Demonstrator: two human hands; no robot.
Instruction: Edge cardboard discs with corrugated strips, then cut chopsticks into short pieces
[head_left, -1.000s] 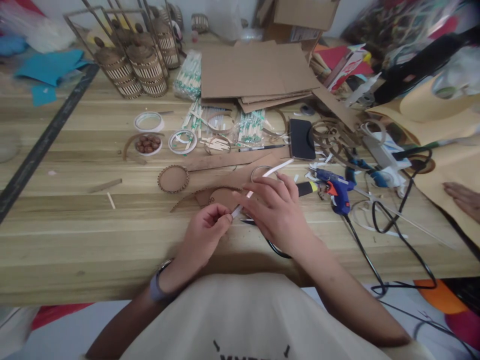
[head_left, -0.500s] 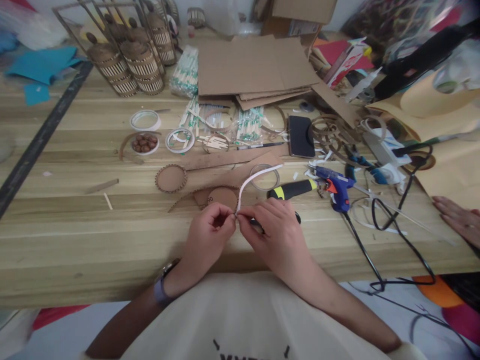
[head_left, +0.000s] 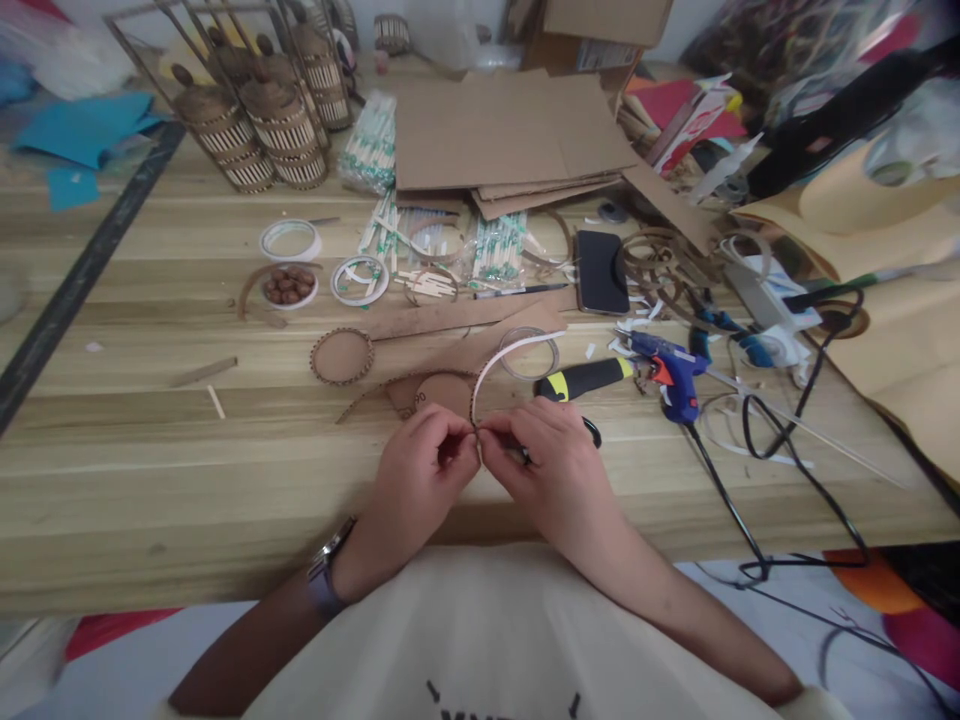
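Observation:
My left hand and my right hand meet fingertip to fingertip near the table's front edge. Both are closed in a pinch on the lower end of a narrow strip, white on one face with a brown ribbed edge. From my fingers it curves up and to the right; the pinched end itself is mostly covered. Just beyond my left hand lies a round cardboard disc with handwriting, partly hidden. A black-and-yellow handle rests beyond my right hand.
A blue glue gun with a looping black cord lies to the right. Left of centre is a cardboard disc with a ribbed rim. Further back are a phone, tape rolls, a bowl of brown nuts and stacked cardboard.
My hands have shifted slightly while still pinching the strip, and its curve has turned a little. Another person's hand at the right edge has left the view.

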